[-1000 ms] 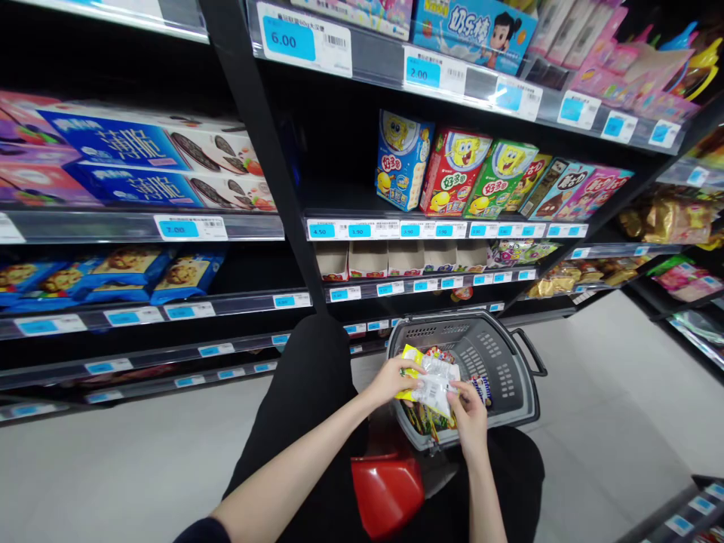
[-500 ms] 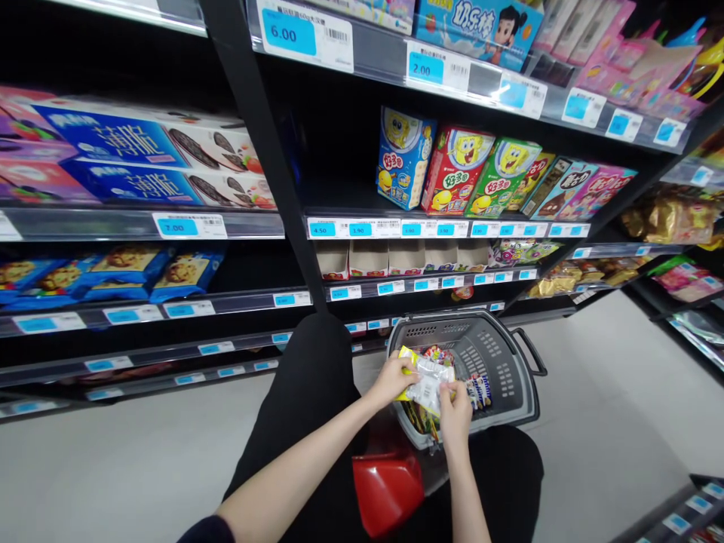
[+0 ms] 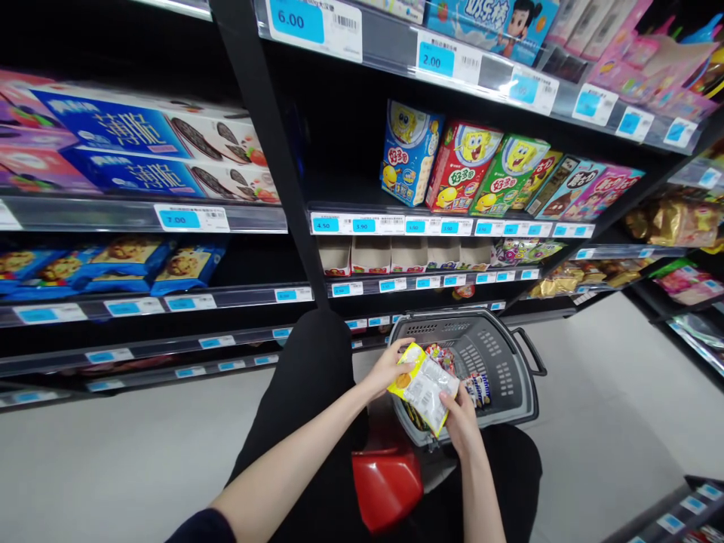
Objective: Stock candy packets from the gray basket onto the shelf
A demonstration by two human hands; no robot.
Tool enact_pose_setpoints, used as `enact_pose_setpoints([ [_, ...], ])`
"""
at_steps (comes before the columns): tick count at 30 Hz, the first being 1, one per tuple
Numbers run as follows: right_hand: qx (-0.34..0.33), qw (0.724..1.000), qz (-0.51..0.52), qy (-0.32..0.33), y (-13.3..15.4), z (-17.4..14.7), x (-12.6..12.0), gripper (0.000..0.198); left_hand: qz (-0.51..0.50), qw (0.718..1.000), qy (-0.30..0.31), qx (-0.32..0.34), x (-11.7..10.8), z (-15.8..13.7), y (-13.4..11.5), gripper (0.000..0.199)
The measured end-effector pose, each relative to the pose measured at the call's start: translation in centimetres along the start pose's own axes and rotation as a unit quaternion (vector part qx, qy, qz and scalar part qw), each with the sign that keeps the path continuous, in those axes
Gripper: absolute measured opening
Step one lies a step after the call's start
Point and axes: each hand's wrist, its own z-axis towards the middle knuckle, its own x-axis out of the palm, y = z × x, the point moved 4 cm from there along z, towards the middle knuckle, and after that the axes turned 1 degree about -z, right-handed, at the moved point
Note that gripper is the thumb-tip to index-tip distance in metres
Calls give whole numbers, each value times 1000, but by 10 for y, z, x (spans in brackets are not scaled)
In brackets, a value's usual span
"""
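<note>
Left hand (image 3: 390, 372) and right hand (image 3: 464, 424) gripped opposite ends of a yellow-and-white snack packet (image 3: 427, 394) over the grey shopping basket (image 3: 505, 369), where blue-and-white snack packets (image 3: 480, 388) already lay inside, while the held one was not yet let go.

The left hand (image 3: 390, 368) and right hand (image 3: 464, 419) hold a yellow-and-white snack packet (image 3: 428, 386) over a grey shopping basket (image 3: 502, 362). Nearer is a red object (image 3: 388, 489), possibly plastic. Blue, red and green SpongeBob boxes (image 3: 464, 170) stand on a far shelf (image 3: 348, 197).
</note>
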Motion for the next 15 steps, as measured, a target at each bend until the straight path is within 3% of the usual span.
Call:
enact_pose_setpoints([
  [4, 31, 999, -7, -4, -8, -2, 4, 41, 64, 998, 3, 4, 2, 0, 0, 71],
  [8, 1, 1000, -27, -2, -7, -2, 5, 42, 137, 990, -18, -10, -4, 2, 6, 52],
  [15, -32, 998, -54, 4, 4, 0, -6, 50, 100, 995, -6, -8, -6, 5, 11, 34],
])
